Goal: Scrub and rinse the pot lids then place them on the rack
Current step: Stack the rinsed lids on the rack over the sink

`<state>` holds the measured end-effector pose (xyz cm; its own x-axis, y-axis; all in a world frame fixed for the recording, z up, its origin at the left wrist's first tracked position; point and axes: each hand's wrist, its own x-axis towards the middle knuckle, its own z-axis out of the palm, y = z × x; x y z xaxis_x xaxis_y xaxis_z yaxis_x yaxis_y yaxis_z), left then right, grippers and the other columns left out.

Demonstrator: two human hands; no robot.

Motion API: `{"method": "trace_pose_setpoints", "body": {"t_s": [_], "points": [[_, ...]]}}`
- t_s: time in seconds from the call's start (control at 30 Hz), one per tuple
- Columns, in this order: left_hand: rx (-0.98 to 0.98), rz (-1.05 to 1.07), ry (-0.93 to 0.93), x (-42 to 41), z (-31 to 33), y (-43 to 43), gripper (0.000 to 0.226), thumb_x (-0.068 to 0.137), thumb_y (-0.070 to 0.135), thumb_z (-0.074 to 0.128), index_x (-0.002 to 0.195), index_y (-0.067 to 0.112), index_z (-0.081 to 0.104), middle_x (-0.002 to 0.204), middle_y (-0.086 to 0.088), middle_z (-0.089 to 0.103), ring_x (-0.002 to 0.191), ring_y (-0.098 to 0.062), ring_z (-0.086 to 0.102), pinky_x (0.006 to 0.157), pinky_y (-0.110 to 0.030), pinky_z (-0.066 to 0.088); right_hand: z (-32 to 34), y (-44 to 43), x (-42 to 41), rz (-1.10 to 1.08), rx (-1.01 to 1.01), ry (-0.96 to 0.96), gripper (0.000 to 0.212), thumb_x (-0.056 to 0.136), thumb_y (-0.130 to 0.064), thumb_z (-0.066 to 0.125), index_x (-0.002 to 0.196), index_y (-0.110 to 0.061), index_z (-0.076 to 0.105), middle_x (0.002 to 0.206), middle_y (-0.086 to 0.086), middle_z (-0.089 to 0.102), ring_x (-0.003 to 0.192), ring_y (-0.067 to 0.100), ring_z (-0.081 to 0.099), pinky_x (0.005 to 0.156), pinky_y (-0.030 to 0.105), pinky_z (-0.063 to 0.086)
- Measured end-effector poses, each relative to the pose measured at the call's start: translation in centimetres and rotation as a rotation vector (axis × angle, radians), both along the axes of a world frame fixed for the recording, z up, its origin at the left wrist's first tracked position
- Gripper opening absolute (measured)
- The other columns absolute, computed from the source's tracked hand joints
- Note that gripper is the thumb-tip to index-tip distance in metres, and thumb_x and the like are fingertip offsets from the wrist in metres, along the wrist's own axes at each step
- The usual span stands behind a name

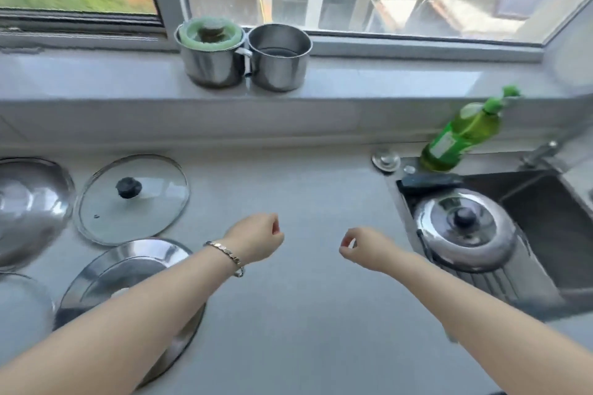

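I have both hands out over the grey counter (pixel 305 314), in the middle of the picture. My left hand (pixel 256 236) and my right hand (pixel 359 247) are apart. Their fingers are curled loosely and hold nothing. There is a bracelet (pixel 226 255) on the left wrist.

The lids sit in two groups, and I think that is on purpose. On the left side are the ones waiting for a wash. They are a glass lid (pixel 131 199) with a black knob, a steel lid (pixel 128 269) partly under my left arm, a big steel lid (pixel 29 208) at the left edge, and one more lid (pixel 19 308) in the bottom left corner.

On the right, a shiny steel lid with a black knob (pixel 465 228) lies on the ribbed part of the sink (pixel 545 218). I think it lies there so water can run off it. I cannot see a rack for sure.

The washing things are close to the sink, easy to grab. The green soap bottle (pixel 462 138) stands at the upper right, a dark sponge (pixel 430 181) lies just below it, and the tap (pixel 539 154) is beside them.

Two steel pots (pixel 279 58) stand on the window sill at the top. The left one has a green scrubber (pixel 210 32) in it.

I think my next job is to pick a lid from the left.
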<state>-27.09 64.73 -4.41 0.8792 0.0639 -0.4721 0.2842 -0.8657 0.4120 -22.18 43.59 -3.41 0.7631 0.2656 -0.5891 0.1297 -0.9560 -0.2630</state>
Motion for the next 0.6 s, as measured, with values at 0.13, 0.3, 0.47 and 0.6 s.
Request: {"method": "trace_pose_setpoints", "body": {"t_s": [0.13, 0.3, 0.47, 0.6], "points": [[-0.026, -0.109, 0.001, 3.6, 0.1, -9.9, 0.020, 0.090, 0.021, 0.042, 0.102, 0.017, 0.056, 0.104, -0.002, 0.063, 0.090, -0.022, 0.055, 0.070, -0.026, 0.038, 1.0, -12.3, 2.5, -0.135, -0.002, -0.027, 0.020, 0.089, -0.027, 0.051, 0.100, -0.016, 0.063, 0.099, 0.004, 0.065, 0.082, 0.016, 0.053, 0.071, 0.023, 0.041], [-0.059, -0.168, 0.003, 8.3, -0.7, -22.8, 0.028, 0.091, 0.023, 0.042, 0.116, 0.017, 0.052, 0.113, -0.001, 0.061, 0.099, -0.022, 0.057, 0.073, -0.025, 0.039, 0.0, -26.9, 6.5, -0.267, -0.010, -0.040, 0.014, 0.089, -0.029, 0.051, 0.094, -0.019, 0.060, 0.093, 0.002, 0.063, 0.075, 0.017, 0.055, 0.061, 0.025, 0.041], [-0.086, -0.099, -0.062, 14.3, -2.9, -35.7, 0.044, 0.091, 0.028, 0.050, 0.133, 0.019, 0.038, 0.123, -0.008, 0.049, 0.100, -0.026, 0.057, 0.077, -0.030, 0.044, -2.8, -37.9, 11.9, -0.258, -0.043, -0.056, 0.010, 0.088, -0.026, 0.049, 0.083, -0.024, 0.058, 0.093, -0.001, 0.064, 0.088, 0.019, 0.059, 0.070, 0.025, 0.042], [-0.006, -0.048, -0.029, 19.3, -5.0, -41.8, 0.058, 0.091, 0.034, 0.053, 0.143, 0.026, 0.027, 0.138, -0.010, 0.034, 0.104, -0.029, 0.059, 0.083, -0.035, 0.051, -4.5, -43.0, 14.6, -0.253, -0.033, -0.036, 0.011, 0.089, -0.027, 0.047, 0.089, -0.027, 0.058, 0.101, -0.002, 0.064, 0.092, 0.020, 0.059, 0.071, 0.025, 0.042]]}}
